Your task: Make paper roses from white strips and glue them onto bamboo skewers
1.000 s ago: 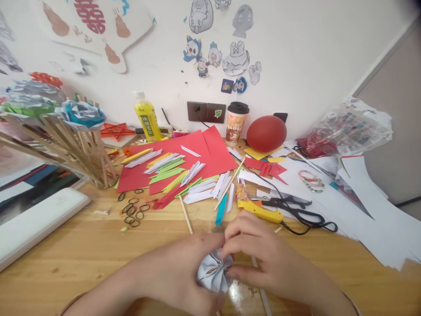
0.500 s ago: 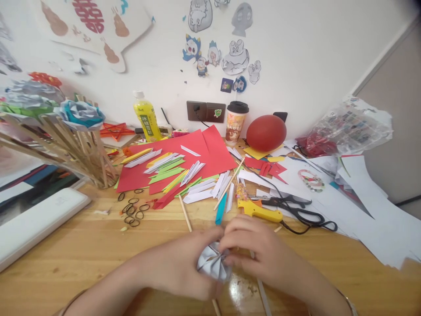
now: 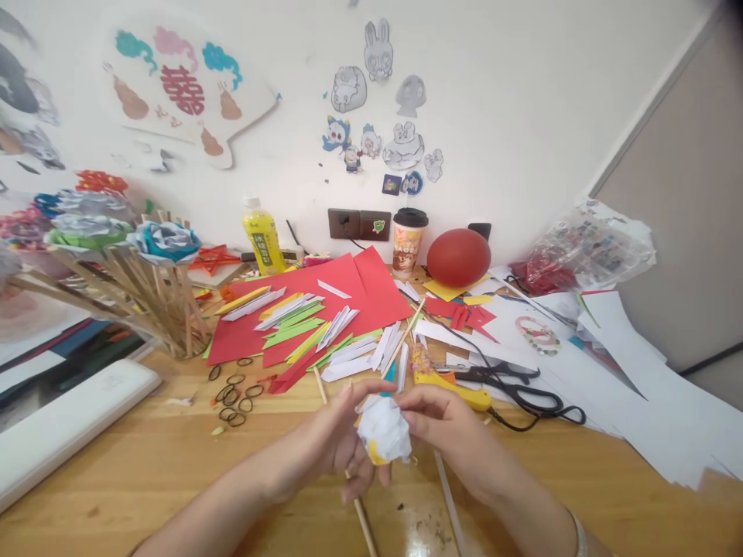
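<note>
A crumpled white paper piece (image 3: 384, 427) with a yellow patch is held above the desk (image 3: 116, 464), toward its near edge. The right hand (image 3: 456, 433) pinches its right side; the left hand (image 3: 322, 452) cups its left side, fingers loosely spread, though I cannot tell whether it grips. A wooden stick (image 3: 364, 526) slants below. Beyond lie folded paper strips (image 3: 350, 367), with rubber bands (image 3: 231, 396) left of them and a yellow glue gun (image 3: 464, 391) right. A lidded cup (image 3: 409, 244) and red balloon (image 3: 458, 257) stand near the desk's back edge.

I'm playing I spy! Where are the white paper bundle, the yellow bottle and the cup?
White paper bundle (image 3: 385, 427): head view, crumpled middle.
Yellow bottle (image 3: 265, 241): head view, front label.
Cup (image 3: 407, 247): head view, printed side.
</note>
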`<action>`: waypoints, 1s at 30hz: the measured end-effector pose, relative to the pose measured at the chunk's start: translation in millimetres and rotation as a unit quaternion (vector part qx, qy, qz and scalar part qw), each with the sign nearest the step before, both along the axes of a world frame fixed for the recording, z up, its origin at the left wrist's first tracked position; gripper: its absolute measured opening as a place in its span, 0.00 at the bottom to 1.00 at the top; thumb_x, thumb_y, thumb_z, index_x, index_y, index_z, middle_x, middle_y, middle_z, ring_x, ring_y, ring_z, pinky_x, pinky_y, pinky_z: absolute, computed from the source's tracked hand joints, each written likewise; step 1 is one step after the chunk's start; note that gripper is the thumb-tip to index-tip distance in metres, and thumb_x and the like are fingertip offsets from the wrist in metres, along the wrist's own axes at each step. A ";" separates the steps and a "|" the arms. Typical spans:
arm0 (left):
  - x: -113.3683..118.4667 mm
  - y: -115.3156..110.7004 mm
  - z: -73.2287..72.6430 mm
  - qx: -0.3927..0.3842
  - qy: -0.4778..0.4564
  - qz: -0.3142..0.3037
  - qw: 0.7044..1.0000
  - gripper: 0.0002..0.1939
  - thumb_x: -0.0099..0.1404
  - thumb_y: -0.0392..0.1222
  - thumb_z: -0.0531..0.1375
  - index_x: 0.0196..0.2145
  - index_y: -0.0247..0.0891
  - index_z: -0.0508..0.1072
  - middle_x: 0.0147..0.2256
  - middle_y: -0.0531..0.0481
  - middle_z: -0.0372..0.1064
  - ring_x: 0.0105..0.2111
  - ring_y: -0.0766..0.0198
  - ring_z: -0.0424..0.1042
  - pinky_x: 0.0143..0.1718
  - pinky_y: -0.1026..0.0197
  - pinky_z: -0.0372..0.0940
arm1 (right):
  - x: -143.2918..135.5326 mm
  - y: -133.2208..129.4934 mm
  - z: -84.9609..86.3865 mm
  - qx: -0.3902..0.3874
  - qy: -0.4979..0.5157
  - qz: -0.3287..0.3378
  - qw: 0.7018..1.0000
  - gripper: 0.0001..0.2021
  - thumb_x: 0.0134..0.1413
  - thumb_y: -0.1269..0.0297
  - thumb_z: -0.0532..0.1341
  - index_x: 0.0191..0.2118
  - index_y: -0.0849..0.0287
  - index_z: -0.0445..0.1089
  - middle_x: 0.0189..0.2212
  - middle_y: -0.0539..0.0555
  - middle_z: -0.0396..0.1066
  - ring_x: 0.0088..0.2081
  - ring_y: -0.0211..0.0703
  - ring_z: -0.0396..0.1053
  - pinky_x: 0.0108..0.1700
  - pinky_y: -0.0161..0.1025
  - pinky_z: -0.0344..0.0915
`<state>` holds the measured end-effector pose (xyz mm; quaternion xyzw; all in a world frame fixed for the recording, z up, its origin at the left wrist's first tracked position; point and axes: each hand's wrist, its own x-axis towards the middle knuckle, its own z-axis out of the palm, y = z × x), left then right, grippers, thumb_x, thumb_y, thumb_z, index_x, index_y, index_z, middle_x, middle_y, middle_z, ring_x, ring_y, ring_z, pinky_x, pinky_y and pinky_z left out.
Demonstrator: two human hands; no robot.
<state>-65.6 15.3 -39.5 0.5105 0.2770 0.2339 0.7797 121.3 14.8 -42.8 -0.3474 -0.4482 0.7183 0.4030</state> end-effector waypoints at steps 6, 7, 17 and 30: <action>-1.6 -7.5 -6.4 0.340 0.150 0.182 0.910 0.45 0.50 0.62 0.62 0.59 0.44 0.50 0.54 0.39 0.58 0.51 0.48 0.62 0.50 0.49 0.59 | -12.8 -6.8 1.3 -0.144 0.147 -0.017 0.978 0.15 0.37 0.61 0.72 0.33 0.62 0.72 0.29 0.50 0.74 0.30 0.34 0.70 0.32 0.31 0.66; 0.0 -9.9 -8.0 0.398 0.175 0.208 0.876 0.48 0.47 0.59 0.66 0.60 0.45 0.49 0.57 0.39 0.54 0.56 0.45 0.56 0.54 0.46 0.54 | -15.9 -8.6 1.0 -0.148 0.167 -0.010 0.975 0.15 0.38 0.62 0.72 0.34 0.61 0.73 0.30 0.50 0.74 0.30 0.34 0.70 0.32 0.30 0.67; 16.5 -28.3 -9.7 0.481 0.166 0.295 0.809 0.37 0.52 0.34 0.63 0.56 0.47 0.51 0.53 0.44 0.61 0.53 0.53 0.62 0.52 0.55 0.61 | -44.0 -30.0 -11.7 -0.150 0.272 0.014 0.950 0.16 0.41 0.59 0.69 0.39 0.56 0.74 0.40 0.50 0.75 0.41 0.37 0.71 0.46 0.32 0.66; 10.6 -20.9 8.9 0.429 0.168 0.268 0.846 0.40 0.47 0.36 0.66 0.56 0.46 0.53 0.51 0.43 0.63 0.51 0.51 0.64 0.50 0.53 0.62 | -66.3 -30.7 -40.2 -0.084 0.264 -0.070 0.958 0.14 0.43 0.56 0.65 0.39 0.53 0.73 0.41 0.51 0.74 0.50 0.44 0.67 0.52 0.42 0.63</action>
